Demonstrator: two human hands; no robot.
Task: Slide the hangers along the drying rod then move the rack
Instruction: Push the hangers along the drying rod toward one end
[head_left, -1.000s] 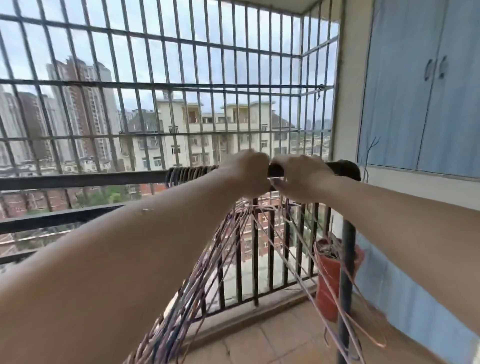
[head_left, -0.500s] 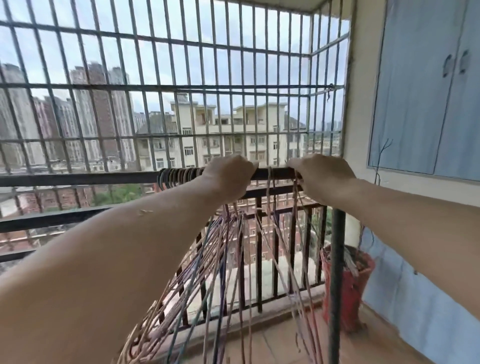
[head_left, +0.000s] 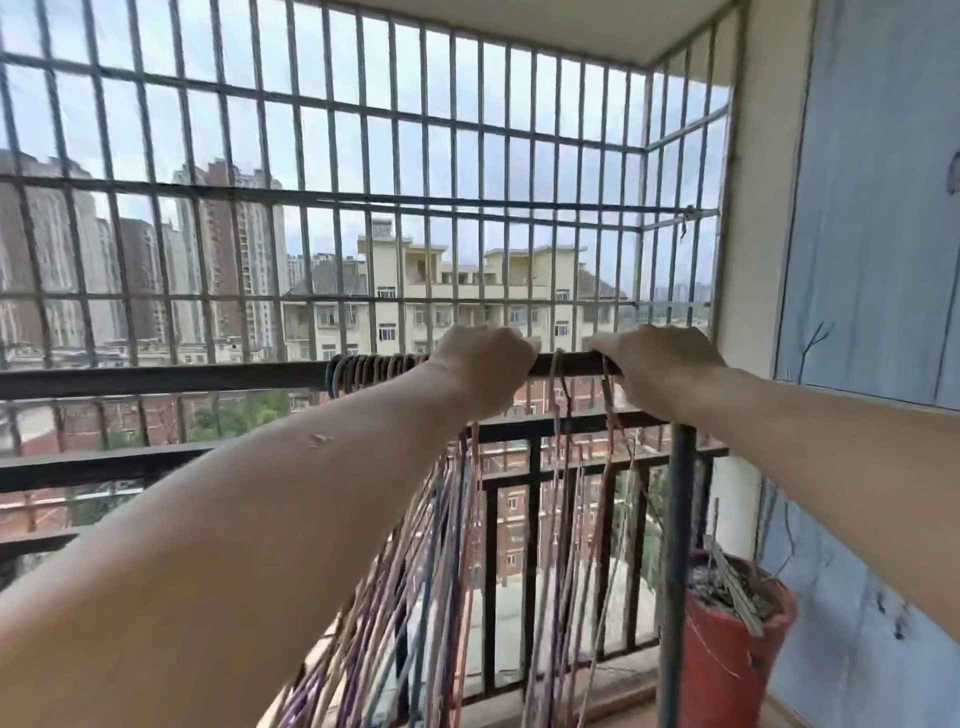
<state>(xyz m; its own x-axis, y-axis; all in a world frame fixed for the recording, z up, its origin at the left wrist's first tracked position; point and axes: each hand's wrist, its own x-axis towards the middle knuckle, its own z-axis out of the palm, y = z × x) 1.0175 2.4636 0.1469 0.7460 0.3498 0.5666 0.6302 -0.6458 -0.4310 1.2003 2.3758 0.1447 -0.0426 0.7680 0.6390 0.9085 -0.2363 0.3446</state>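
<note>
A dark drying rod (head_left: 156, 378) runs across the view at chest height, carried at its right end by a grey upright post (head_left: 678, 545) of the rack. Several thin wire hangers (head_left: 363, 370) hook over the rod in a tight bunch left of my left hand (head_left: 480, 364); their pink, purple and blue wires hang down below. Two or three more hangers (head_left: 561, 405) hang between my hands. My left hand is closed over the rod. My right hand (head_left: 654, 364) grips the rod's right end, above the post.
A metal window grille (head_left: 363, 197) and a black balcony railing (head_left: 535, 509) stand just behind the rod. A red flowerpot (head_left: 727, 660) sits on the floor right of the post. A pale blue cupboard (head_left: 872, 208) fills the right wall.
My hands have moved apart along the rod, the right one to its end. A few hangers now hang between them. The view has tilted up and shifted right.
</note>
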